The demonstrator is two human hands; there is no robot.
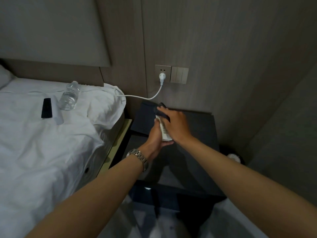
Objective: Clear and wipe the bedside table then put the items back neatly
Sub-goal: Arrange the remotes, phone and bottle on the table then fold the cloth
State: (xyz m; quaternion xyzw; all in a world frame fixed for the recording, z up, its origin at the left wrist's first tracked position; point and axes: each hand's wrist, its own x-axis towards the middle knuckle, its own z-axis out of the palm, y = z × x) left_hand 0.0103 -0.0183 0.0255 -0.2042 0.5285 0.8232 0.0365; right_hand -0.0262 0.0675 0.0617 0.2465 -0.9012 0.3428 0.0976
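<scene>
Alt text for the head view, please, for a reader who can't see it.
Over a dark bedside table, the left hand holds a white remote while the right hand wipes it with a dark cloth. A water bottle lies on the white bed.

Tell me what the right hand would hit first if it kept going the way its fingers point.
The right hand, holding a dark cloth, points up-left toward the wall. It would probably meet the white cable first, then the wall; depth is unclear.
</scene>
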